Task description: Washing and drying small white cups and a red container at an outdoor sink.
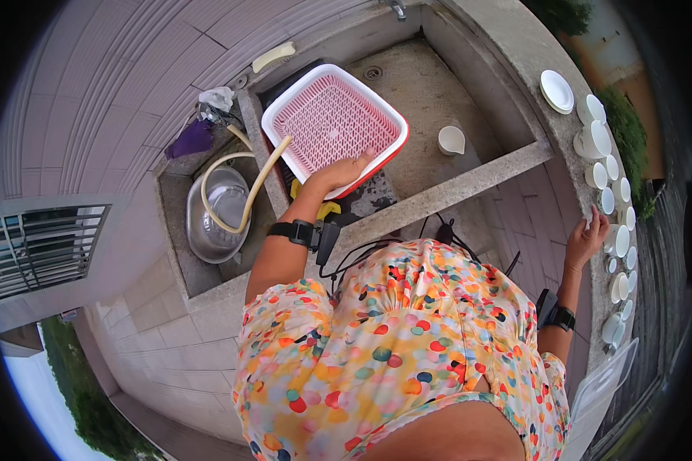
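My left hand (pixel 343 172) grips the near rim of a white plastic draining basket (pixel 335 124) with a red basin (pixel 375 173) under it, over the left part of a concrete sink. Its thumb lies over the rim on the inside. The slotted basket holds nothing that I can see. At the right, my right hand (pixel 587 237) is over the ledge edge with fingers apart, close beside a row of white cups and bowls (pixel 616 241); I see nothing in it. A small white spouted cup (pixel 451 140) stands on the sink floor.
A cream hose (pixel 260 183) loops over a metal basin (pixel 219 214) in the smaller left sink. White plates (pixel 556 91) lie on the concrete ledge (pixel 565 144). A concrete divider (pixel 461 183) edges the sink, with black cables (pixel 357 256) below. A clear plastic lid (pixel 605 377) leans at lower right.
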Demonstrator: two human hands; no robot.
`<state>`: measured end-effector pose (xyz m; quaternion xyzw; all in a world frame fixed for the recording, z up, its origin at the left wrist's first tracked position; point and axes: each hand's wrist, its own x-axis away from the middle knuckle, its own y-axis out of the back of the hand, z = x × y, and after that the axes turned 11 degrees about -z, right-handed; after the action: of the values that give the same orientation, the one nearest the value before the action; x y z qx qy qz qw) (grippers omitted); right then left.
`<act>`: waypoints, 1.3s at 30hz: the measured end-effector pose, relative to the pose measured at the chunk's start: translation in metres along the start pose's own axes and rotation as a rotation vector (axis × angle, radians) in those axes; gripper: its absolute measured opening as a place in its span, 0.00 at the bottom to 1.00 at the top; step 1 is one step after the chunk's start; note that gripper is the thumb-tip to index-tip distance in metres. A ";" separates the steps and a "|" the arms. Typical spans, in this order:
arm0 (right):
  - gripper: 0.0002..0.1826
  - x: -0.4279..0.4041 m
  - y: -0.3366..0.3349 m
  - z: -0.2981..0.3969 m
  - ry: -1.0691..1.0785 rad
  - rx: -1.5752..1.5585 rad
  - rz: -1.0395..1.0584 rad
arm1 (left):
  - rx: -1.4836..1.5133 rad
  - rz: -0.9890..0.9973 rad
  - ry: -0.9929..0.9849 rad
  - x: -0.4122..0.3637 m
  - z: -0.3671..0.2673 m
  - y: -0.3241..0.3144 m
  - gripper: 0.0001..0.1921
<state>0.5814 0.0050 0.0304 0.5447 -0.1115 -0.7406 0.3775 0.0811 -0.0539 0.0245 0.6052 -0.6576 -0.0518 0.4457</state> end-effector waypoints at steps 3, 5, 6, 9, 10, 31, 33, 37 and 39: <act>0.20 -0.007 -0.021 0.040 0.117 -0.178 0.149 | -0.497 0.122 0.102 0.007 -0.005 0.016 0.29; 0.19 -0.008 -0.033 0.068 0.104 -0.284 0.247 | -0.563 0.002 0.043 0.003 -0.010 0.011 0.24; 0.19 -0.008 -0.039 0.081 0.088 -0.381 0.339 | -0.630 -0.116 -0.025 0.002 -0.018 0.011 0.19; 0.17 -0.004 -0.056 0.117 0.215 -0.464 0.430 | -0.210 -0.526 -0.178 -0.010 -0.002 0.003 0.12; 0.17 -0.003 -0.062 0.126 0.239 -0.479 0.509 | 0.011 -0.647 -0.193 -0.010 0.000 0.004 0.12; 0.33 0.011 -0.162 0.167 -0.706 -0.789 0.887 | 0.206 -0.872 0.080 0.044 -0.015 -0.045 0.04; 0.31 0.017 -0.168 0.158 -0.705 -0.765 0.836 | 0.529 -0.771 0.155 0.057 -0.031 -0.013 0.03; 0.30 0.031 -0.174 0.158 -0.663 -0.767 0.848 | 1.112 -0.703 0.117 0.084 -0.067 0.023 0.03; 0.30 0.030 -0.172 0.166 -0.645 -0.752 0.891 | 1.127 -0.716 0.027 0.092 -0.081 0.040 0.04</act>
<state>0.3546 0.0627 -0.0269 0.0290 -0.1672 -0.6279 0.7595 0.1155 -0.0827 0.1449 0.9271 -0.3369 0.1626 0.0248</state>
